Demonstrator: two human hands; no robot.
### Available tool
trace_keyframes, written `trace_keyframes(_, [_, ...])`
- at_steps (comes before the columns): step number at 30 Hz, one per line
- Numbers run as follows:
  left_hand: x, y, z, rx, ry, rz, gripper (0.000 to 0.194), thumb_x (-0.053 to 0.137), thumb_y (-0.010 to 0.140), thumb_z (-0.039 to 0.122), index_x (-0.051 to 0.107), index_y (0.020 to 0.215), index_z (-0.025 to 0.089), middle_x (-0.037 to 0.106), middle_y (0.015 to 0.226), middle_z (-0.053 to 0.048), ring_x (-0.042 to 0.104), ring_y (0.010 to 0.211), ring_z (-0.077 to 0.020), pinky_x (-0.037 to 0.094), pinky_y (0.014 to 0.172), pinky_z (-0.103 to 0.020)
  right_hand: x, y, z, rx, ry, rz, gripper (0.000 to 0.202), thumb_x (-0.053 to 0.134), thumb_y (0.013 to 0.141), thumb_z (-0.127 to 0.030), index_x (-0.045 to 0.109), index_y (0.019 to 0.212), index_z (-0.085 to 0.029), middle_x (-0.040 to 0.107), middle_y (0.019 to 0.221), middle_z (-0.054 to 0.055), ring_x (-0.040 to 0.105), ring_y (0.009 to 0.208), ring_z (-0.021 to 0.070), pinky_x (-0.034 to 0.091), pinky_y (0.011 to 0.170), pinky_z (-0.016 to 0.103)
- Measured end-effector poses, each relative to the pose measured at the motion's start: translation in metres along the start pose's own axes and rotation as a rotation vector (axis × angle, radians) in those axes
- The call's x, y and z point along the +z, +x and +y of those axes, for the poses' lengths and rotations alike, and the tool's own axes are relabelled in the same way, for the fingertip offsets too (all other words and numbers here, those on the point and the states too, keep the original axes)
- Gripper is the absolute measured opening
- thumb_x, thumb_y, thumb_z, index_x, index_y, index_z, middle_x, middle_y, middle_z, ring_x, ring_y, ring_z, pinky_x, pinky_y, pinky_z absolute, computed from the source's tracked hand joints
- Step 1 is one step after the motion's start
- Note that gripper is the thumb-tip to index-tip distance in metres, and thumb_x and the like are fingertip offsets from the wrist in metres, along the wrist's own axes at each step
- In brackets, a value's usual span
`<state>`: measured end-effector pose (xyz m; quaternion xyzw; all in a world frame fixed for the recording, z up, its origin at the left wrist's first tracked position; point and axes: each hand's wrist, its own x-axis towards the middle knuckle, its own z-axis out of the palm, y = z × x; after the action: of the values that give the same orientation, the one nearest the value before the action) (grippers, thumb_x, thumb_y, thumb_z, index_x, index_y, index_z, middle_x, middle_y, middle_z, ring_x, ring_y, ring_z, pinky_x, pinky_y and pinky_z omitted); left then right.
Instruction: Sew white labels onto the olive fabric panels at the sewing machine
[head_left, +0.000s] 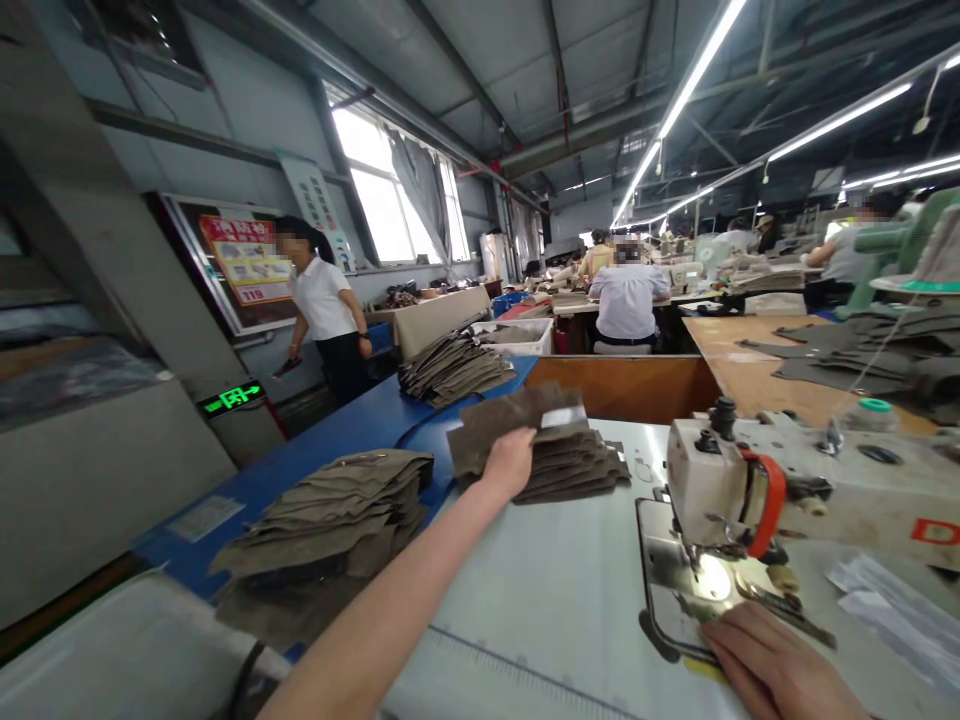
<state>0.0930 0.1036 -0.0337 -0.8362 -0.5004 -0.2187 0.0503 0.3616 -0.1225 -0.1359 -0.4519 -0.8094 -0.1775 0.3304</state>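
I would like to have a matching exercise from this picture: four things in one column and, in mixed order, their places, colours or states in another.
Things:
1. left hand
2. right hand
3. arrow sign
4. sewing machine

Descriptions:
A. at the near edge of the metal plate
B. off-white, with an orange-red strip
C. holds a dark fabric piece
D. glows green

Right pairs: 1-C, 2-A, 3-D, 4-B

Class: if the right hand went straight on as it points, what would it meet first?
The right hand would probably meet the metal plate below the sewing machine; whether they touch already is unclear.
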Motion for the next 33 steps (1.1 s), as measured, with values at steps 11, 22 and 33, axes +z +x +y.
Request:
trace_keyframes(11, [-0.057, -0.048, -0.09, -0.09, 0.108, -0.155, 0.057, 0.05, 0.085, 0.034, 0.046, 0.139, 0.014, 0.037, 0.152, -0.011, 0.031, 0.14, -0.0249, 0.023, 0.115, -0.04, 0.002, -0.003, 0.004, -0.06, -0.054, 0.024, 0.03, 0.042, 0.097, -0.035, 0.07, 0.09, -0.025, 0.074, 0.083, 0.003, 0.071, 0.076, 0.0176, 0.056, 0.068, 0.022])
trace_keyframes(22, [-0.118, -0.091, -0.206, -0.311, 0.164, -0.255, 0.043, 0.047, 0.074, 0.038, 0.072, 0.105, 0.022, 0.068, 0.12, -0.006, 0.061, 0.114, -0.0278, 0.044, 0.099, -0.034, 0.0, 0.003, 0.001, -0.044, -0.029, 0.003, 0.03, 0.044, 0.097, -0.036, 0.071, 0.089, -0.026, 0.074, 0.085, 0.002, 0.072, 0.076, 0.0175, 0.058, 0.067, 0.021])
trace_keyframes(33, [-0.119, -0.081, -0.204, -0.272, 0.151, -0.273, 0.048, 0.057, 0.063, 0.042, 0.073, 0.103, 0.02, 0.07, 0.117, -0.008, 0.064, 0.109, -0.0278, 0.046, 0.096, -0.032, 0.002, 0.0, 0.0, 0.04, 0.022, -0.012, 0.033, 0.042, 0.098, -0.036, 0.071, 0.086, -0.025, 0.073, 0.08, 0.002, 0.07, 0.073, 0.0156, 0.057, 0.068, 0.02])
